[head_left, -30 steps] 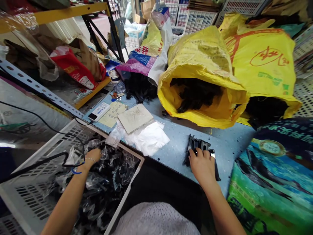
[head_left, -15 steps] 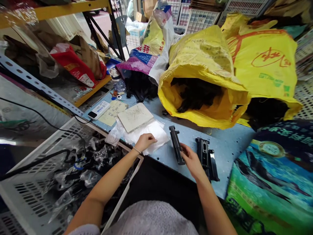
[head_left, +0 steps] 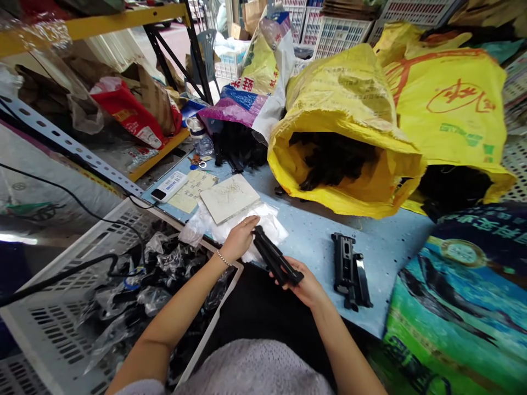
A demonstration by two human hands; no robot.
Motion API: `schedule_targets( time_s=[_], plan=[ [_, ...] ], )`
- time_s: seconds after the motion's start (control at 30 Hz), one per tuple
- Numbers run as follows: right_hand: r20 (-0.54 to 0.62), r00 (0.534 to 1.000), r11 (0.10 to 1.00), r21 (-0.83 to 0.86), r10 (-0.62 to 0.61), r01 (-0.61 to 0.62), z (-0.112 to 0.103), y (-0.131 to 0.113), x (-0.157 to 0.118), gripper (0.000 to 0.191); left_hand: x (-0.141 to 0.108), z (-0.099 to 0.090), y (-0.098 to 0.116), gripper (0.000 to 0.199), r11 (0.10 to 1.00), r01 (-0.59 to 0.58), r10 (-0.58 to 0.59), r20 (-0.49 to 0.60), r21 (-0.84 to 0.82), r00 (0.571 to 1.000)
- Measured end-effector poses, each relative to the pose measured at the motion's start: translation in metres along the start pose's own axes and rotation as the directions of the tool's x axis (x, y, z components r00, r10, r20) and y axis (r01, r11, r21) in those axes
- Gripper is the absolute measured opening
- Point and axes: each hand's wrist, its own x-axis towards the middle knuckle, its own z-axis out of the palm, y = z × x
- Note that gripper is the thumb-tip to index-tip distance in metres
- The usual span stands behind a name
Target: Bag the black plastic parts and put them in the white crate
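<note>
The right hand (head_left: 300,286) held a black plastic bracket (head_left: 275,257) in its curled, partly closed fingers, the bracket's long axis running from 10 o'clock to 4 o'clock. The left hand (head_left: 240,239) lay open, its fingers flat on a clear plastic sheet (head_left: 218,230), their tips just beside the bracket's upper end, though the right hand was nearer. A second black bracket (head_left: 349,269) sat apart on the worktop (head_left: 313,230), at 3 o'clock from the right hand.

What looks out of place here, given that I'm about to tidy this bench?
Black parts have spilled from the purple woven bag into a loose heap on the blue bench, unbagged. The white crate looks overfilled with crumpled plastic bags. The black part in the right hand looks ordinary.
</note>
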Motion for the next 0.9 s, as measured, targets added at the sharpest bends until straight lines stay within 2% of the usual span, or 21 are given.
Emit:
schedule_targets(
  time_s=[0.1, 0.17, 0.23, 0.3, 0.37, 0.43, 0.5, 0.53, 0.6, 0.67, 0.73, 0.8, 0.87, 0.9],
  plan=[
    [-0.038, 0.999, 0.999, 0.039, 0.014, -0.012, 0.003, 0.003, 0.01, 0.034, -0.02, 0.007, 0.017, 0.066, 0.988, -0.123, 0.119, -0.042, -0.098, 0.992],
    [-0.128, 0.991, 0.999, 0.024, -0.041, 0.045, 0.009, 0.005, 0.021, 0.038, -0.035, 0.013, 0.035, 0.07, 0.954, -0.22, 0.224, -0.004, -0.203, 0.975],
    [-0.23, 0.959, 0.983, -0.113, -0.168, 0.146, 0.016, 0.007, 0.027, 0.046, -0.049, 0.016, 0.053, 0.073, 0.923, -0.244, 0.27, 0.048, -0.297, 0.962],
    [-0.241, 0.918, 0.921, -0.309, -0.315, 0.235, 0.024, 0.009, 0.021, 0.05, -0.06, 0.008, 0.068, 0.072, 0.921, -0.222, 0.258, 0.073, -0.32, 0.963],
    [-0.106, 0.933, 0.876, -0.394, -0.345, 0.279, 0.033, 0.011, 0.007, 0.051, -0.073, -0.013, 0.08, 0.065, 0.932, -0.208, 0.247, 0.098, -0.298, 0.964],
    [0.128, 0.966, 0.903, -0.346, -0.226, 0.257, 0.043, 0.015, -0.011, 0.057, -0.09, -0.045, 0.09, 0.057, 0.937, -0.183, 0.241, 0.172, -0.298, 0.955],
    [0.35, 0.934, 0.943, -0.281, -0.073, 0.179, 0.052, 0.019, -0.023, 0.069, -0.109, -0.077, 0.096, 0.055, 0.938, -0.096, 0.188, 0.256, -0.334, 0.948],
    [0.4, 0.916, 0.951, -0.266, -0.038, 0.155, 0.056, 0.021, -0.025, 0.075, -0.118, -0.089, 0.098, 0.054, 0.936, -0.028, 0.134, 0.284, -0.35, 0.949],
    [0.373, 0.926, 0.945, -0.275, -0.063, 0.175, 0.064, 0.025, -0.019, 0.081, -0.133, -0.103, 0.096, 0.051, 0.924, 0.11, 0.007, 0.303, -0.366, 0.953],
    [0.27, 0.95, 0.897, -0.361, -0.159, 0.253, 0.07, 0.029, -0.005, 0.073, -0.142, -0.101, 0.09, 0.046, 0.906, 0.192, -0.084, 0.287, -0.377, 0.954],
    [0.209, 0.94, 0.787, -0.514, -0.271, 0.341, 0.073, 0.03, 0.011, 0.047, -0.146, -0.089, 0.083, 0.041, 0.89, 0.202, -0.108, 0.242, -0.409, 0.964],
    [0.207, 0.898, 0.635, -0.647, -0.387, 0.423, 0.074, 0.028, 0.02, 0.024, -0.146, -0.075, 0.077, 0.037, 0.875, 0.182, -0.106, 0.188, -0.449, 0.976],
    [0.224, 0.845, 0.511, -0.712, -0.486, 0.482, 0.074, 0.024, 0.019, 0.017, -0.145, -0.063, 0.075, 0.033, 0.868, 0.173, -0.122, 0.139, -0.466, 0.983],
    [0.237, 0.823, 0.476, -0.72, -0.515, 0.505, 0.075, 0.022, 0.014, 0.017, -0.144, -0.06, 0.075, 0.032, 0.869, 0.179, -0.135, 0.127, -0.462, 0.983]
  ],
)
